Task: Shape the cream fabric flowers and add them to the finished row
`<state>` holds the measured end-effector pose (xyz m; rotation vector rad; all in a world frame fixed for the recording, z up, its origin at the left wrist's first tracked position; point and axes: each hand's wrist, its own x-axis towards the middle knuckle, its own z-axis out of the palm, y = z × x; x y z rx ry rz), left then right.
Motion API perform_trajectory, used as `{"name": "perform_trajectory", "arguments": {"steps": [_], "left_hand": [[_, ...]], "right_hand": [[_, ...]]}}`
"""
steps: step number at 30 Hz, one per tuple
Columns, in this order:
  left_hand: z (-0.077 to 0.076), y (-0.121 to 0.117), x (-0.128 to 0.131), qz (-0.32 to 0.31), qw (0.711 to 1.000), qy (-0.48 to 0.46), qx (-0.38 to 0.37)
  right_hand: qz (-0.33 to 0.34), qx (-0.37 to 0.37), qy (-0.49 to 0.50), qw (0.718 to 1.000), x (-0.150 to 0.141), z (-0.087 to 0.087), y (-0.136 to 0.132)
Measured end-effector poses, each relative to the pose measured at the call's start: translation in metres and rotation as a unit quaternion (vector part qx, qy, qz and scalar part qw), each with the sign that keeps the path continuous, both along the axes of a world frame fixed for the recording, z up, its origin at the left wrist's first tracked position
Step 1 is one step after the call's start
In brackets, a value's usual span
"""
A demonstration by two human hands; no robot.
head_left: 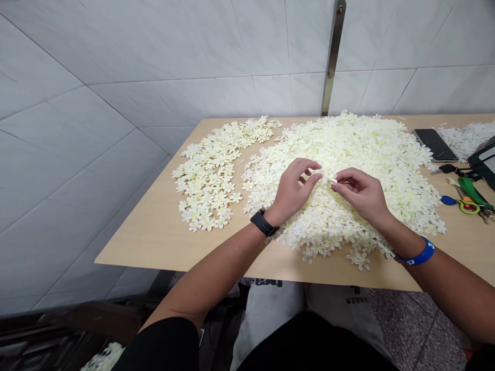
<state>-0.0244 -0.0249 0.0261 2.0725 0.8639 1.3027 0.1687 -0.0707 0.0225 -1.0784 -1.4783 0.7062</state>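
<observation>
White tiled wall (pixel 116 103) filling the upper half of the view, crossed by a vertical metal strip (pixel 333 56) fixed with screws. Below it, a light wood table (pixel 154 242) pushed against the wall. On the table, a broad heap of small cream blossoms (pixel 348 144) with pale yellow centres, and just to its left a thinner, separate spread of the same blossoms (pixel 209 175).

Over the heap's near middle, the left hand (pixel 290 190) and right hand (pixel 359 196) close together, fingertips almost meeting. Both grips pinched together on one pale blossom (pixel 328 178), mostly hidden by the fingers, its exact shape hard to make out. Black smartwatch (pixel 263 221) on the left wrist, blue wristband (pixel 416 253) on the right.

Along the table's right side, a black smartphone (pixel 435 144), a cluster of keys and green-handled items (pixel 469 198) with a blue fob (pixel 448 200), too jumbled to identify fully. Beyond them, a white pile (pixel 467 139) and a dark object (pixel 483 161), both cut off by the frame edge.

Below the table, a speckled floor (pixel 410 319) and a white bag with black lettering (pixel 266 319), partly blocked by dark clothing. At lower left, more blossoms (pixel 104 356), cut off by the frame.
</observation>
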Motion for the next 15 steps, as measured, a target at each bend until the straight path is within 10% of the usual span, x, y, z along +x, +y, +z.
{"name": "perform_trajectory", "arguments": {"steps": [15], "left_hand": [[0.0034, -0.0090, 0.0036, -0.032, 0.999, -0.036, -0.018]], "right_hand": [[0.006, -0.001, 0.010, 1.000, -0.0031, 0.0024, -0.0019]]}}
